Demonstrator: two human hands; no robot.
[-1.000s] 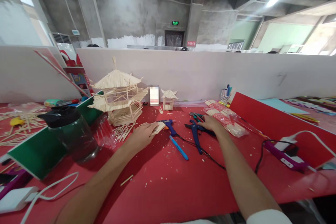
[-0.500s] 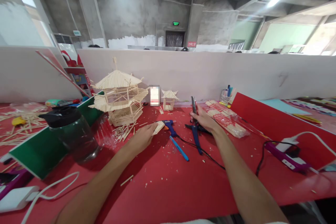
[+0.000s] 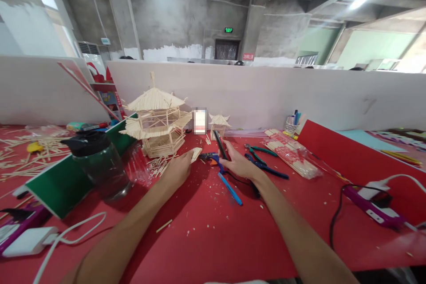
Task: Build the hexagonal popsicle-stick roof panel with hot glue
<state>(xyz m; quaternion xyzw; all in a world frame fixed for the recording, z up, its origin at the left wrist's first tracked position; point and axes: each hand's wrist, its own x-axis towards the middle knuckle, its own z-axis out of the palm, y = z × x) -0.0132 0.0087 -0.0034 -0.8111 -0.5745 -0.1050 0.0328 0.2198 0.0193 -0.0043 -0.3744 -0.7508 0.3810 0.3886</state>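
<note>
My left hand (image 3: 180, 165) pinches a small flat piece made of pale wooden sticks (image 3: 196, 154). Just right of that piece lies a blue glue gun (image 3: 210, 156) with an orange trigger, its black cable running off to the right. My right hand (image 3: 237, 162) is closed around a long, narrow black tool (image 3: 220, 144), which tilts up and leftward above the glue gun; its exact kind is unclear. On the red table below the hands rests a blue pen (image 3: 230, 188). Green-handled pliers (image 3: 261, 153) and blue-handled pliers (image 3: 268, 168) lie right of my right hand.
A large stick-built pavilion (image 3: 158, 122) stands back left, a smaller one (image 3: 219, 126) behind my hands. A dark-lidded bottle (image 3: 100, 164) stands beside a green board (image 3: 53, 191). Bagged sticks (image 3: 293, 155) lie right, before a red board (image 3: 359, 164). Wood scraps dot the table.
My right hand has moved left with the black tool, from over the pliers to the glue gun. The blue-handled pliers lie turned differently. My left hand still holds the stick piece.
</note>
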